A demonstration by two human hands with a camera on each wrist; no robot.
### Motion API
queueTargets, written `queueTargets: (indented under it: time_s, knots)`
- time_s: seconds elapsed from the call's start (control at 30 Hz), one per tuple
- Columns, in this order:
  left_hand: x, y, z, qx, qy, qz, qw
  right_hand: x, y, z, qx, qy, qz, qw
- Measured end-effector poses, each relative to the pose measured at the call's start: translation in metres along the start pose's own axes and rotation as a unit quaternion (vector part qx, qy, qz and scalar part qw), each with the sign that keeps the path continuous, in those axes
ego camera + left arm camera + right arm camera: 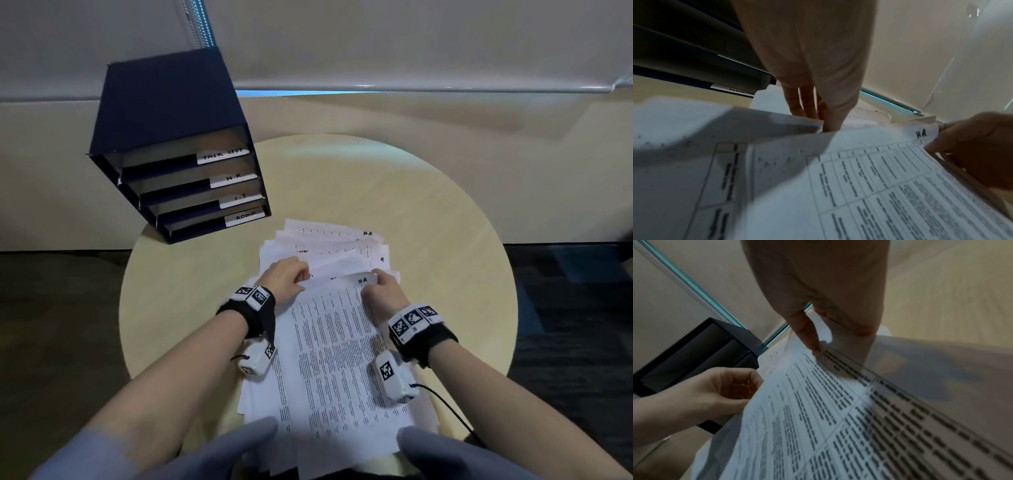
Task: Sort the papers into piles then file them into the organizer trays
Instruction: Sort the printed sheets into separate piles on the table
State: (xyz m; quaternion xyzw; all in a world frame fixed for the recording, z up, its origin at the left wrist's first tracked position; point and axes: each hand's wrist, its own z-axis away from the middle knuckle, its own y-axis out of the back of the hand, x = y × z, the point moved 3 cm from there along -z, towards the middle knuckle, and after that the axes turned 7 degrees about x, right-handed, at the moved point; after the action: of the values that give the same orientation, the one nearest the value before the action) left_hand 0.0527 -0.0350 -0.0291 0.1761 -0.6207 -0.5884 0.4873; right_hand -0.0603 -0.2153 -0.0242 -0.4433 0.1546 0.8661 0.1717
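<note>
A loose pile of printed papers (pixel 329 246) lies in the middle of the round table (pixel 445 240). Its top sheet (pixel 335 349), a printed table marked "HR" at the far right corner, is raised at its far edge. My right hand (pixel 380 289) pinches that marked corner between thumb and fingers (pixel 807 334). My left hand (pixel 286 277) holds the far left corner, with its fingertips (pixel 828 126) tucked behind the sheet's edge. The dark blue organizer (pixel 171 113) stands at the table's far left, with four trays labelled TASK LIST, H.R., I.T. and ADMIN.
The organizer's trays open toward the pile, and the ADMIN tray (pixel 212 222) is lowest and nearest to the papers. Bare tabletop shows to the left and right of the pile. A wall and a window sill (pixel 411 89) run behind the table.
</note>
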Motion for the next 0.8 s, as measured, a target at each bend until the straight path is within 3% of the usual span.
queueTargets:
  time_s: [0.07, 0.2, 0.3, 0.4, 0.53, 0.67, 0.8]
  knots:
    - [-0.001, 0.002, -0.002, 0.024, 0.001, 0.023, 0.999, -0.003, 0.000, 0.001, 0.000, 0.009, 0.004, 1.000]
    - [0.001, 0.009, -0.004, 0.048, -0.001, 0.031, 0.998, -0.004, -0.001, 0.005, -0.054, 0.054, 0.139, 0.987]
    - [0.004, 0.012, -0.001, 0.057, -0.037, -0.017, 0.998, 0.001, 0.001, 0.007, -0.023, 0.104, 0.203, 0.973]
    - [0.007, 0.012, 0.007, 0.073, -0.062, -0.027, 0.995, 0.004, 0.002, 0.008, 0.026, 0.137, 0.185, 0.973]
    - [0.008, 0.010, 0.016, 0.026, -0.082, 0.057, 0.995, 0.002, 0.001, 0.009, 0.048, 0.174, 0.175, 0.968]
    - [0.010, 0.007, 0.018, -0.023, -0.028, 0.125, 0.992, 0.003, -0.002, 0.014, 0.037, 0.167, 0.109, 0.979]
    - [0.008, 0.006, 0.008, 0.008, 0.028, 0.093, 0.995, 0.002, -0.001, 0.016, 0.028, 0.175, 0.089, 0.980]
